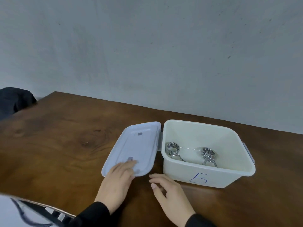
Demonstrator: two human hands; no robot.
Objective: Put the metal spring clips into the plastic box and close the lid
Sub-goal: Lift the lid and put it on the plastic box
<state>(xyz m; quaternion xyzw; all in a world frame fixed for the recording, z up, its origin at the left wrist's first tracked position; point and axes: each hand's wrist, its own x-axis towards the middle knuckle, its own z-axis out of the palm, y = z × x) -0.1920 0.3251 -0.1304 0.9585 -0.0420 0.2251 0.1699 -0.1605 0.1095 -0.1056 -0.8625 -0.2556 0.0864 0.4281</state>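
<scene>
A cream plastic box [232,177] with a blue "5" on its front stands open on the wooden table. Two metal spring clips lie inside on its floor, one at the left [172,149] and one at the right [208,154]. The pale blue lid [139,145] lies flat on the table just left of the box. My left hand [118,182] rests palm down on the lid's near end, fingers spread. My right hand [168,192] hovers near the box's front left corner, fingers loosely curled and holding nothing.
The dark wooden table [57,145] runs back to a grey wall. A black object [14,99] sits beyond the table's far left corner. White and dark clothing [24,213] shows at the bottom left.
</scene>
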